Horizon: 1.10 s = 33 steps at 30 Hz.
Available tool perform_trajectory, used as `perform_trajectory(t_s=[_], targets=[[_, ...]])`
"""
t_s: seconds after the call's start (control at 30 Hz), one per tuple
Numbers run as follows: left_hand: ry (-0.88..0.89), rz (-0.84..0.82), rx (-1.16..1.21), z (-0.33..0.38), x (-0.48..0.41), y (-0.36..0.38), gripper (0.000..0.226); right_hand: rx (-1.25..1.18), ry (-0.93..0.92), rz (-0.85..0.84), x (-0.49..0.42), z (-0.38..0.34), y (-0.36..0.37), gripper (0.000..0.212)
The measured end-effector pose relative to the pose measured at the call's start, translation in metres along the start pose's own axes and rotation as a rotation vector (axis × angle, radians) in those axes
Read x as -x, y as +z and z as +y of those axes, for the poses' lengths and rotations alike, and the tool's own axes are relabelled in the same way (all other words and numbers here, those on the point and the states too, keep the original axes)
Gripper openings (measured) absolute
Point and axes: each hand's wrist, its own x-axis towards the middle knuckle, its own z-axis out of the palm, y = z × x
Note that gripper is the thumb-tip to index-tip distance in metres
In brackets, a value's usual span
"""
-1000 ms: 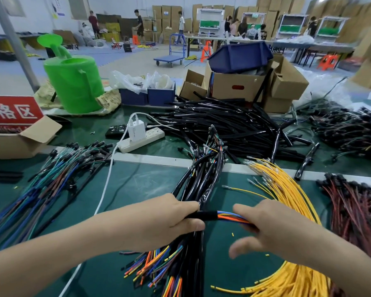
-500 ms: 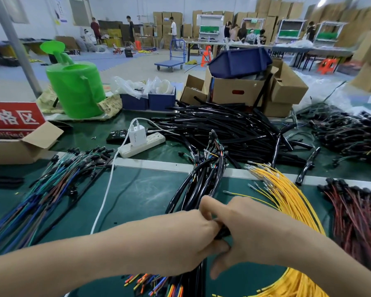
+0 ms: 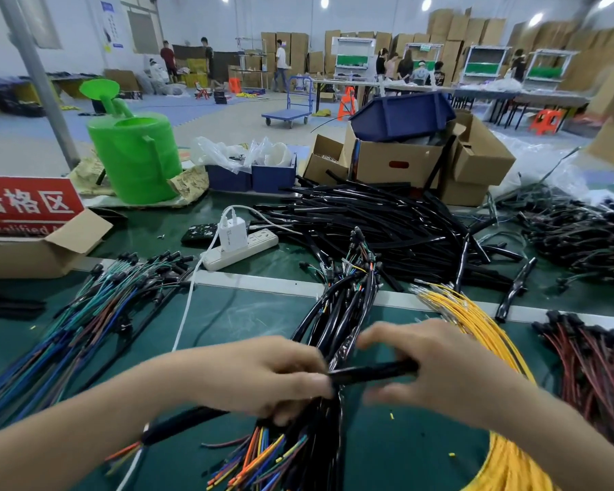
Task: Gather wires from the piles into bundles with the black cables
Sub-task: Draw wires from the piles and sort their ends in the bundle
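Black cable (image 3: 373, 372), a single short sleeved length, lay crosswise between two hands just above the middle heap. The left hand (image 3: 263, 377) clenched its near end with curled fingers, and the right hand (image 3: 451, 377) took the other end in the crook between thumb and forefinger, though motion blur hid how tightly it closed. Under them ran the heap of sleeved bundles (image 3: 337, 313), with coloured wire tips fanning out toward the viewer. One more sleeved bundle (image 3: 178, 423) lay apart, beneath the left forearm. Three loose wire piles flanked the heap on the green table (image 3: 227, 320): blue and green wires (image 3: 68, 331) to the left, yellow wires (image 3: 475, 331) just beside the right hand, and dark red wires (image 3: 599, 366) at the far right. Behind them sprawled a big pile of black tubes (image 3: 369, 221). Farther back stood one green watering can (image 3: 135, 157), one white power strip (image 3: 241, 248) with a charger (image 3: 232, 232) plugged in, a red sign (image 3: 25, 203) above an open carton (image 3: 39, 249), and stacked cardboard boxes (image 3: 397, 161) carrying a blue bin (image 3: 401, 115).
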Motion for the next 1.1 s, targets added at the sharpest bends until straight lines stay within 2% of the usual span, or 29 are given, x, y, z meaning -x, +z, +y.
perform_trajectory(t_s=[0.1,0.17,0.2,0.3,0.37,0.43,0.5,0.6,0.77,0.83,0.9,0.93,1.0,1.1], targets=[[-0.088,0.13,0.043,-0.062,0.055,-0.021,0.036,0.222,0.116,0.293,0.019,0.057,-0.008,0.043],[-0.06,0.179,0.107,-0.08,0.062,-0.015,0.031,0.385,0.205,0.472,0.027,0.089,-0.009,0.027],[-0.029,0.229,0.149,-0.091,0.062,-0.009,0.03,0.384,0.275,0.518,0.026,0.099,-0.006,0.025],[0.036,0.338,0.318,-0.093,0.065,0.009,0.034,0.048,0.557,0.68,0.012,0.107,0.008,0.011],[0.068,0.372,0.289,-0.084,0.058,0.022,0.036,-0.327,0.673,0.776,-0.003,0.1,0.016,0.022],[0.12,0.395,0.255,-0.078,0.052,0.028,0.035,-0.545,0.698,0.83,-0.016,0.091,0.02,0.034],[0.153,0.425,0.343,-0.076,0.048,0.031,0.038,-0.526,0.705,0.87,-0.023,0.085,0.024,0.037],[0.207,0.437,0.61,-0.079,0.046,0.032,0.056,-0.497,0.695,0.92,-0.025,0.079,0.028,0.042],[0.247,0.366,0.798,-0.078,0.054,0.028,0.055,-0.408,0.723,0.882,-0.02,0.084,0.036,0.032],[0.182,0.34,0.745,-0.074,0.053,0.026,0.051,-0.354,0.714,0.883,-0.02,0.083,0.04,0.033],[0.108,0.312,0.512,-0.068,0.047,0.031,0.028,-0.394,0.708,0.9,-0.024,0.077,0.045,0.039],[0.096,0.293,0.44,-0.066,0.043,0.036,0.022,-0.48,0.725,0.932,-0.027,0.071,0.046,0.045],[0.096,0.294,0.454,-0.061,0.038,0.046,0.028,-0.687,0.754,1.088,-0.035,0.053,0.045,0.058],[0.068,0.361,0.352,-0.056,0.028,0.074,0.027,-1.188,0.903,1.38,-0.047,0.048,0.034,0.065]])
